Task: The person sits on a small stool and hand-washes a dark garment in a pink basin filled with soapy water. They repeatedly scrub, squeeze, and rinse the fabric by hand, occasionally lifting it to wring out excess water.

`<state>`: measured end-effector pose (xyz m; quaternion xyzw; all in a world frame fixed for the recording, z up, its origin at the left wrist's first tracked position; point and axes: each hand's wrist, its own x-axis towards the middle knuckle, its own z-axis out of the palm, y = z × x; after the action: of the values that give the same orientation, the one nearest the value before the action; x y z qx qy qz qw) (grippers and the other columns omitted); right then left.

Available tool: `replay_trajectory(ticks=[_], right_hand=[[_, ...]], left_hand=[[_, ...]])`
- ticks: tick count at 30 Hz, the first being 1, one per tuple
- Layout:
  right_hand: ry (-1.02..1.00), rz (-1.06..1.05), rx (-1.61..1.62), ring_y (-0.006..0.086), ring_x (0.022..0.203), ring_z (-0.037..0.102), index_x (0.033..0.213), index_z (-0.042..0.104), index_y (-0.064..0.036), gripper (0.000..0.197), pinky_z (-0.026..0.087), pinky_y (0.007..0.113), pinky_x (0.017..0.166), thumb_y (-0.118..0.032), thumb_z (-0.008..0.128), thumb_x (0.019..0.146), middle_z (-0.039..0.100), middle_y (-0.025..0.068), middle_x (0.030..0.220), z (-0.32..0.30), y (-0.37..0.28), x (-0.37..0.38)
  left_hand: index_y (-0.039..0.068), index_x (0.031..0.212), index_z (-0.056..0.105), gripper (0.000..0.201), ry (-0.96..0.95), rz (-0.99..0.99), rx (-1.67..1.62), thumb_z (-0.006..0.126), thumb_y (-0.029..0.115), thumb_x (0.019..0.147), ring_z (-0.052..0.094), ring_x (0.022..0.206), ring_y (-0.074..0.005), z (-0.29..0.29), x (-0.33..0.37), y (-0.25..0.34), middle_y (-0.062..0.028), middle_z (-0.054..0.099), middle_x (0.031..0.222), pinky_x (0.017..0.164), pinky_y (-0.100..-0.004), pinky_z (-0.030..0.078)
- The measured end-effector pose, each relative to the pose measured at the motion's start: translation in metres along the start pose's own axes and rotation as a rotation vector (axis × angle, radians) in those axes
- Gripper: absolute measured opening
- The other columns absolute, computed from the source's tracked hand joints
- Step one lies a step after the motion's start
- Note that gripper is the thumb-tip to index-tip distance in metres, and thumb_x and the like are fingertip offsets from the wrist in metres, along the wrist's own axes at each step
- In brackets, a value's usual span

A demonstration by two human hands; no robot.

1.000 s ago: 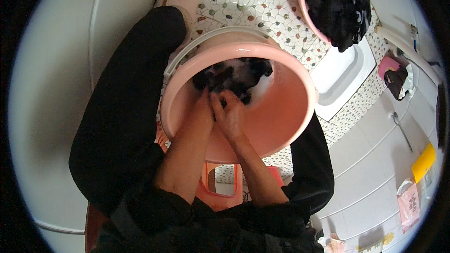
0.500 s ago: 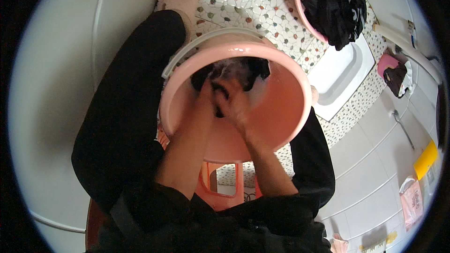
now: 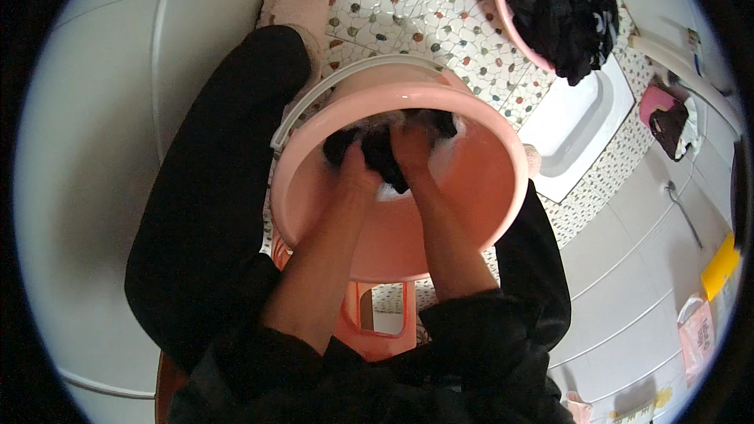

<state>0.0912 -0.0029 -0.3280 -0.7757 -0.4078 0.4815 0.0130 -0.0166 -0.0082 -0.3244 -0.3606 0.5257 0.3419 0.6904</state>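
Note:
A deep pink bucket (image 3: 503, 141) stands tilted between my knees, its pale handle (image 3: 302, 106) lying along the far left rim. Wet black cloth (image 3: 382, 155) is bunched inside, with whitish suds around it. My left hand (image 3: 358, 168) grips the near left part of the cloth, thumb side up. On the other side of the bunch, my right hand (image 3: 411, 145) presses down and closes on the same cloth, its fingertips hidden in the folds. Both forearms reach in over the near rim.
A pink basket (image 3: 512, 27) heaped with black clothes (image 3: 561, 12) sits at the far right, beside a white squat toilet (image 3: 542, 177). A reddish plastic stool (image 3: 377, 343) is under the bucket's near side. A tiled wall (image 3: 94, 149) runs along the left.
My hands were close together and blurred over the cloth; now they are farther apart, with the black bunch showing between them. The bucket sits slightly lower in view.

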Motion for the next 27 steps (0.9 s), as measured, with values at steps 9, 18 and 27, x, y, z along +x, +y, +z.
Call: replay_trajectory(ticks=[9, 18, 27], right_hand=[[0.309, -0.183, 0.166, 0.04, 0.105, 0.06, 0.124, 0.059, -0.0028, 0.034, 0.048, 0.045, 0.09, -0.013, 0.065, 0.091, 0.06, 0.0227, 0.118, -0.029, -0.014, -0.134], [-0.055, -0.586, -0.196, 0.0366, 0.085, 0.062, 0.1, 0.062, -0.0072, 0.015, 0.051, 0.047, 0.068, -0.015, 0.066, 0.088, 0.057, 0.0131, 0.096, -0.114, -0.062, -0.203], [0.067, 0.087, 0.038, 0.0452, 0.102, 0.058, 0.102, 0.061, 0.0049, 0.034, 0.049, 0.051, 0.087, -0.027, 0.049, 0.098, 0.061, 0.028, 0.111, -0.007, -0.038, -0.055]], left_hand=[[0.01, 0.132, 0.056, 0.065, 0.197, -0.159, 0.266, 0.06, 0.06, 0.09, 0.057, 0.118, -0.0353, 0.02, -0.042, -0.004, -0.0123, 0.061, 0.13, 0.105, -0.0574, 0.04], [0.007, 0.117, 0.065, 0.053, -0.014, -0.191, 0.392, 0.083, 0.038, 0.078, 0.066, 0.1, -0.0318, 0.037, -0.088, 0.004, -0.0152, 0.069, 0.112, 0.089, -0.0485, 0.054], [0.006, 0.128, 0.056, 0.043, 0.141, 0.011, 0.254, 0.06, 0.034, 0.097, 0.061, 0.105, -0.0276, -0.033, -0.022, -0.015, -0.0122, 0.062, 0.119, 0.086, -0.0435, 0.055]])
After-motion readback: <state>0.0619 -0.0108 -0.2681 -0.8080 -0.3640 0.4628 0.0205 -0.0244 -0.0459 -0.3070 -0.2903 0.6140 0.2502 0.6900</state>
